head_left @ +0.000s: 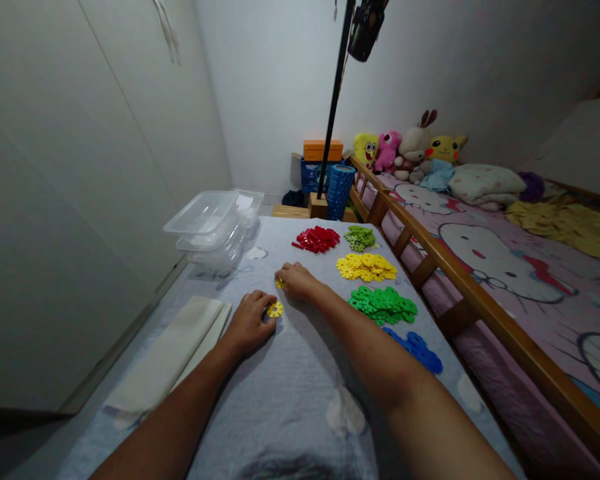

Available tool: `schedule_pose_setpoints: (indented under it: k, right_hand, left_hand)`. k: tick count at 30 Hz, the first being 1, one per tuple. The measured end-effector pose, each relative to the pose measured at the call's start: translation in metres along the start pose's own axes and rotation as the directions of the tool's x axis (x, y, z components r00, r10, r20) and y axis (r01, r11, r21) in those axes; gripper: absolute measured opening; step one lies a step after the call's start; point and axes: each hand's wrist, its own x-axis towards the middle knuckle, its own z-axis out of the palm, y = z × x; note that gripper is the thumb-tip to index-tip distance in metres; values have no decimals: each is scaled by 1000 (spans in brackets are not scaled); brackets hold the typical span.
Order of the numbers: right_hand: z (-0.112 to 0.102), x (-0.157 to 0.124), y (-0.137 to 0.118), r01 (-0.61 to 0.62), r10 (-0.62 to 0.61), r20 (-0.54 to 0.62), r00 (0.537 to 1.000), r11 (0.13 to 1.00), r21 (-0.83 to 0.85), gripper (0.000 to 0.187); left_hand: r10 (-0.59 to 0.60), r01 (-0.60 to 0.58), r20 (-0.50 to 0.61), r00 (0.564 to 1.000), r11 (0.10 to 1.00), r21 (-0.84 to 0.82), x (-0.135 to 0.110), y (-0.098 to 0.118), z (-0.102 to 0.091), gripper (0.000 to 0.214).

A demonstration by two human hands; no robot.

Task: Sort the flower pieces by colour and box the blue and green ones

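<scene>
Between the thumb and fingers of my left hand [253,321] is a yellow notched plastic disc [275,309], held by its left edge over the cloth-covered table [300,373]. My right hand [297,281], a little farther off, has its fingers closed on a second yellow notched disc [280,283], which is partly hidden under the fingers. The two discs are apart. To the right lie a pile of yellow discs [366,267], a pile of green discs [383,305] and a pile of blue discs [417,348], the blue one partly behind my right forearm.
Red pieces [317,239] and light green pieces [359,237] are heaped at the far right. Stacked clear plastic boxes [203,220] stand at the far left, behind a folded cream cloth [173,357]. A wooden bed rail [445,277] runs along the right side.
</scene>
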Motion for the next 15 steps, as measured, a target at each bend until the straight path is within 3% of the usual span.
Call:
schedule_pose_setpoints:
  k: [7, 12, 15]
  right_hand:
    - [-8, -15, 22, -44, 44, -35, 998, 999, 10, 40]
    - [-33, -53, 80, -204, 198, -94, 976, 977, -58, 40]
    - [-46, -75, 118, -341, 328, -119, 937, 933, -112, 41]
  left_hand:
    - [5, -5, 15, 1000, 1000, -2, 0, 0, -1, 30]
    - [0, 0, 17, 1000, 1000, 3, 1, 2, -2, 24]
    - [-4, 4, 24, 1000, 1000, 7, 3, 2, -2, 24]
